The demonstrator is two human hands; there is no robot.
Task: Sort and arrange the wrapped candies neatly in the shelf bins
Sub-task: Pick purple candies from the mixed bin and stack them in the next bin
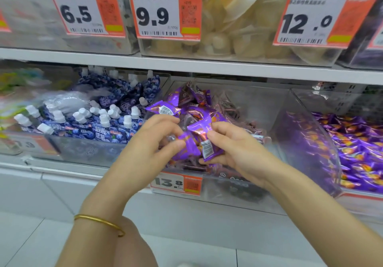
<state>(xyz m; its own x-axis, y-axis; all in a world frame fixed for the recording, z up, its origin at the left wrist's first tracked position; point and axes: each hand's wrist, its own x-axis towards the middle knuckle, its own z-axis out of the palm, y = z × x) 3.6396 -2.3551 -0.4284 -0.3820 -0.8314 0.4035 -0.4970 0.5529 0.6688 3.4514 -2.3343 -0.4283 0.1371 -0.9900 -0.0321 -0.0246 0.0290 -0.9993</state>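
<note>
A clear plastic bin [275,109] on the lower shelf holds a heap of purple wrapped candies [182,102] mixed with brownish ones. My left hand [159,136] and my right hand [232,144] meet over the front of this bin. Between them they hold a bunch of purple wrapped candies [199,142]. The left fingers pinch the bunch's left end, while the right hand grips its right side, where a white barcode label shows. A gold bangle sits on my left wrist.
Blue spouted pouches [99,119] fill the bin to the left. A bin of purple and orange candies [356,148] stands to the right. Bins with pale sweets and price tags [163,10] line the upper shelf. A 13.8 price tag [176,182] is on the middle bin's front.
</note>
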